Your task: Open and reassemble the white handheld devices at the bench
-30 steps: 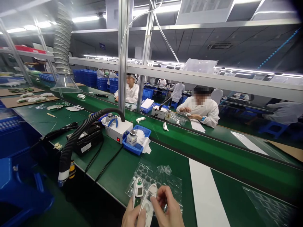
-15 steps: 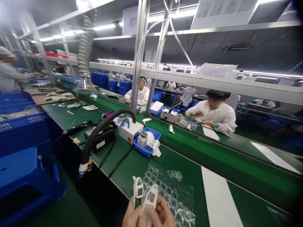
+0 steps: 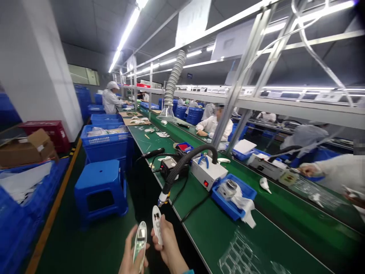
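Bright overhead tube lights [image 3: 124, 40] — edges warped, stretched.

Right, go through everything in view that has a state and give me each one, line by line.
left hand: closed around a windowed white shell
right hand: holding a white perforated shell upright
white bench unit: red indicator lit
blue tray: holding a bottle and crumpled white cloth
cardboard box: flaps open, resting on a red crate

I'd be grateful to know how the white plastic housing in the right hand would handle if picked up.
This white plastic housing looks light, since the right hand holds it up loosely; its smooth curved surface may slip.
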Tool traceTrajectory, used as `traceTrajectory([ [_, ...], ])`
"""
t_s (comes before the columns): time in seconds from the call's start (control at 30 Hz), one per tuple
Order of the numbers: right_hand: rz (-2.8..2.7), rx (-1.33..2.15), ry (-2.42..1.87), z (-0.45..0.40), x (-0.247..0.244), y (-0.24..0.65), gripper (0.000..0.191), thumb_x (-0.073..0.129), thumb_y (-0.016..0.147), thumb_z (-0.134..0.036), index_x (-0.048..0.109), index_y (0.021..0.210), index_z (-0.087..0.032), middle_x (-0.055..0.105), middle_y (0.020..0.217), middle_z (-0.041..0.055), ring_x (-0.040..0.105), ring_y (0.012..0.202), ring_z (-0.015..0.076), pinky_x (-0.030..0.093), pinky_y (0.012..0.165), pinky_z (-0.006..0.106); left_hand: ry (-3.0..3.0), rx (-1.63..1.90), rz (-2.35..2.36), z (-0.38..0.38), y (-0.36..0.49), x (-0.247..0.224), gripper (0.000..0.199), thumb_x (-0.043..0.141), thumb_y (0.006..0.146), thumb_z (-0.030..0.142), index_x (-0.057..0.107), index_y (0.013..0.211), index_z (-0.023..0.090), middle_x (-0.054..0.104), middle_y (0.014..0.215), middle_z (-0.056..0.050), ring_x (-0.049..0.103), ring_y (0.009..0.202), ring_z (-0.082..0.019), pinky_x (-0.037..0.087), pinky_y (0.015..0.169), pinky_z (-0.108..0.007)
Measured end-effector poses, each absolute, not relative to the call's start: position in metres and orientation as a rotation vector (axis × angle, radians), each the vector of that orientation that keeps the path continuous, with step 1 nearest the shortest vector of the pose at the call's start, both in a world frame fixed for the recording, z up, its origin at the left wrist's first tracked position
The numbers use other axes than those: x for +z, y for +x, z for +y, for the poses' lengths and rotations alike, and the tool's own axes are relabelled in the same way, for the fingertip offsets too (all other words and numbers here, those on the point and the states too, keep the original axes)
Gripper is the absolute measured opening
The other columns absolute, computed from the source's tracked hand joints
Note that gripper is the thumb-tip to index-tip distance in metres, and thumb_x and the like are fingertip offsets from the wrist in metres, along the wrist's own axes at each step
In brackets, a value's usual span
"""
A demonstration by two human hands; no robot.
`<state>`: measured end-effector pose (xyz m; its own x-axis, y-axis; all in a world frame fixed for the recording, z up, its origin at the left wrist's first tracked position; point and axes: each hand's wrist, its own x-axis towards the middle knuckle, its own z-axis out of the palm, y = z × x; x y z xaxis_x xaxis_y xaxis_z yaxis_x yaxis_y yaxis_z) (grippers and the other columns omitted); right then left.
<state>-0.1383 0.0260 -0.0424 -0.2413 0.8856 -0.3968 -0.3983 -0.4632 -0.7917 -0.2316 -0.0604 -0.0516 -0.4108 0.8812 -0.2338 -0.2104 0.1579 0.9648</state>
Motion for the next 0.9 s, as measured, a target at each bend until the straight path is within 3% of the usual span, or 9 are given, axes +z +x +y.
traceTrajectory([
  [0.03,-0.691,1.848,-1.092,0.034,-0.044,-0.152,0.066,0.063,0.058,-0.080,0.054,0.069,-0.015,0.055,0.047,-0.0007,0.038,0.031,0.0034,0.015,0.027,0.011,0.611,1.485,1.417,-0.054,-0.241,-0.053,0.091,0.066,0.072,0.060,0.016,0.142,0.030,0.068,0.073,0.003,0.061,0.053,-0.017,0.046,0.053,-0.026],
  [0.07,-0.696,1.857,-1.098,0.039,-0.045,-0.161,0.066,0.059,0.061,-0.081,0.054,0.068,-0.015,0.055,0.046,-0.0003,0.037,0.030,0.0033,0.014,0.027,0.011,0.554,1.512,1.360,-0.045,-0.248,-0.053,0.097,0.071,0.069,0.055,0.015,0.142,0.026,0.068,0.072,0.003,0.063,0.059,-0.018,0.049,0.059,-0.028],
  [0.1,-0.697,1.860,-1.101,0.042,-0.047,-0.166,0.066,0.057,0.063,-0.081,0.053,0.067,-0.015,0.055,0.045,0.0001,0.037,0.029,0.0033,0.014,0.027,0.011,0.517,1.521,1.315,-0.036,-0.252,-0.053,0.093,0.075,0.067,0.049,0.024,0.139,0.020,0.067,0.069,0.002,0.064,0.061,-0.018,0.050,0.063,-0.028],
  [0.2,-0.693,1.847,-1.111,0.043,-0.050,-0.161,0.067,0.055,0.064,-0.081,0.055,0.063,-0.014,0.054,0.043,0.0008,0.036,0.028,0.0031,0.013,0.026,0.012,0.507,1.499,1.248,-0.008,-0.251,-0.053,0.047,0.076,0.066,0.035,0.056,0.101,0.010,0.065,0.064,0.000,0.061,0.057,-0.015,0.046,0.059,-0.025],
  [0.27,-0.691,1.833,-1.107,0.039,-0.049,-0.150,0.068,0.056,0.063,-0.081,0.057,0.063,-0.012,0.054,0.043,0.0013,0.035,0.027,0.0027,0.012,0.026,0.012,0.524,1.495,1.231,0.005,-0.241,-0.055,0.028,0.071,0.069,0.028,0.060,0.089,0.013,0.064,0.064,0.001,0.058,0.055,-0.013,0.043,0.054,-0.022],
  [0.33,-0.695,1.825,-1.094,0.034,-0.046,-0.141,0.069,0.058,0.062,-0.080,0.058,0.064,-0.011,0.055,0.044,0.0015,0.034,0.027,0.0021,0.011,0.026,0.013,0.510,1.494,1.220,0.011,-0.231,-0.058,0.026,0.068,0.069,0.026,0.061,0.092,0.015,0.063,0.063,0.003,0.056,0.054,-0.012,0.041,0.051,-0.021],
  [0.47,-0.704,1.829,-1.054,0.028,-0.040,-0.146,0.066,0.061,0.063,-0.077,0.057,0.060,-0.012,0.055,0.044,0.0016,0.034,0.028,0.0021,0.013,0.027,0.013,0.459,1.498,1.211,0.005,-0.227,-0.058,0.031,0.070,0.068,0.039,0.062,0.090,0.017,0.056,0.055,0.005,0.051,0.047,-0.012,0.036,0.045,-0.021],
  [0.7,-0.661,1.877,-1.078,0.020,-0.048,-0.163,0.062,0.059,0.067,-0.075,0.059,0.067,-0.013,0.058,0.042,0.0025,0.034,0.026,0.0035,0.010,0.028,0.013,0.371,1.496,1.195,-0.012,-0.238,-0.037,0.055,0.055,0.072,0.072,0.056,0.060,0.018,0.053,0.045,0.002,0.052,0.044,-0.015,0.038,0.047,-0.025],
  [0.9,-0.639,1.779,-1.111,0.022,-0.055,-0.133,0.065,0.060,0.064,-0.077,0.057,0.056,-0.013,0.054,0.039,0.0016,0.030,0.024,0.0026,0.009,0.026,0.014,0.360,1.415,1.145,-0.002,-0.212,-0.031,0.057,0.059,0.066,0.075,0.056,0.056,0.019,0.055,0.044,0.002,0.054,0.045,-0.016,0.041,0.048,-0.025],
])
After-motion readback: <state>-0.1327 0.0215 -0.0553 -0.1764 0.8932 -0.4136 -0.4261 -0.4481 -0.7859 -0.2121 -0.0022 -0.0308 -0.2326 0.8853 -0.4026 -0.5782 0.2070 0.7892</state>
